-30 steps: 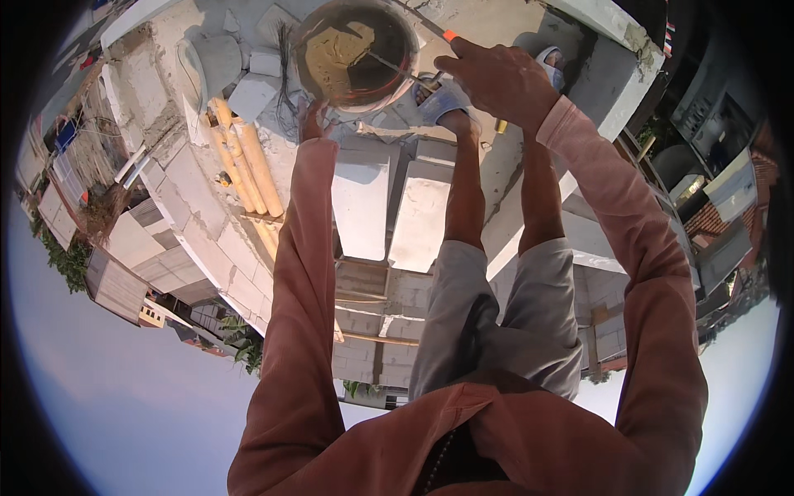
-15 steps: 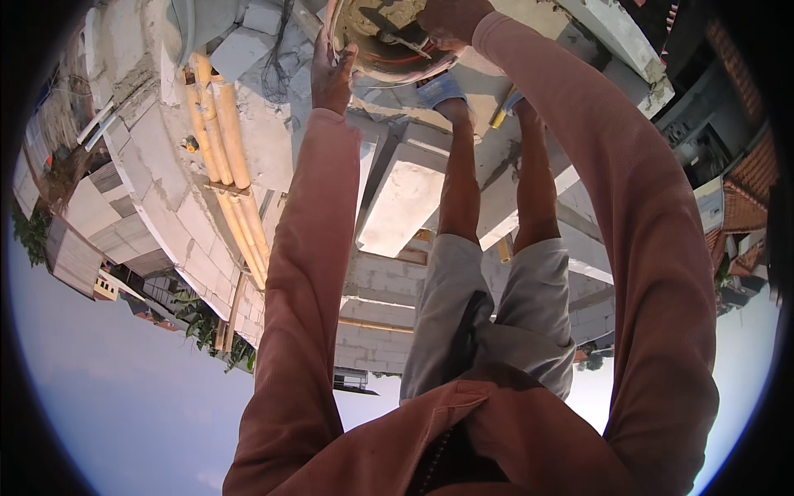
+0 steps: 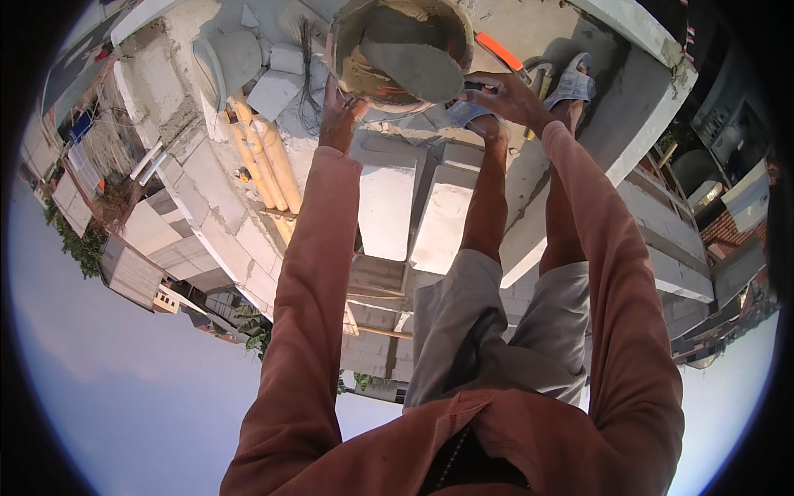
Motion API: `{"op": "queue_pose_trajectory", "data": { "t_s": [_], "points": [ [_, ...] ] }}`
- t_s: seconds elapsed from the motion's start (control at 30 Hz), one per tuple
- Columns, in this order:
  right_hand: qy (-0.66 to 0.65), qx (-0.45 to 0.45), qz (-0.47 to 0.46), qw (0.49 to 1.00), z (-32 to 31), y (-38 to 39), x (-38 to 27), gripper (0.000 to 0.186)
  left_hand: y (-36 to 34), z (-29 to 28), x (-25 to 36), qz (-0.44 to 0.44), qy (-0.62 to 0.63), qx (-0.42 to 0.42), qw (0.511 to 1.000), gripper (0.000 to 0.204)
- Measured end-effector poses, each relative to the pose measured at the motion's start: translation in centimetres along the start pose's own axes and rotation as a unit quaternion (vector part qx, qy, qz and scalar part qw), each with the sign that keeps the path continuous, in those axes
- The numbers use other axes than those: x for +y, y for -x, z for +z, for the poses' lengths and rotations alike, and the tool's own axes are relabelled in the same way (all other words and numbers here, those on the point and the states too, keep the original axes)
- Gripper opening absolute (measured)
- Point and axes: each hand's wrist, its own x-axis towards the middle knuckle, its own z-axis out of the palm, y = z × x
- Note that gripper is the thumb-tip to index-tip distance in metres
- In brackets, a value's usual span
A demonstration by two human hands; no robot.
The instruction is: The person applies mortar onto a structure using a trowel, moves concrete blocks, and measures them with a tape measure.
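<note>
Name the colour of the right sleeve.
Right sleeve: dusty reddish-pink, darker in shade; best seen in the head view.

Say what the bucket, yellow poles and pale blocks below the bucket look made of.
Bucket: probably plastic, mortar-smeared; thin, evenly curved wall.
Yellow poles: likely bamboo, fairly smooth; round and tan-yellow, though plastic pipe isn't ruled out.
Pale blocks: seemingly lightweight concrete, matte; chalky flat faces, straight edges.

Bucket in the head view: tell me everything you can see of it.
The bucket is round, with its opening facing up, its inner wall smeared; its material is unclear. It sits at the picture's top, holding wet-looking grey mortar. The left hand is against its near left side; a trowel blade overlaps its opening.
</note>
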Motion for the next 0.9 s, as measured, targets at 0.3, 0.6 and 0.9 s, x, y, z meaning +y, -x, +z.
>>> {"op": "queue_pose_trajectory", "data": {
  "t_s": [0.3,0.6,0.9],
  "points": [
    [-0.363,0.219,0.025,0.905,-1.1,13.0,5.2,0.031,-2.8,-5.8,-1.9,-0.173,-0.036,0.122,0.977,0.087],
    [-0.487,0.483,0.091,0.722,-2.8,13.7,16.5,0.034,-1.8,-1.6,-0.9,-0.226,-0.104,0.192,0.949,0.087],
    [-0.578,0.579,0.017,0.574,-8.9,2.4,18.2,0.030,0.7,-0.7,0.0,-0.263,-0.148,0.146,0.942,0.083]
  ]
}}
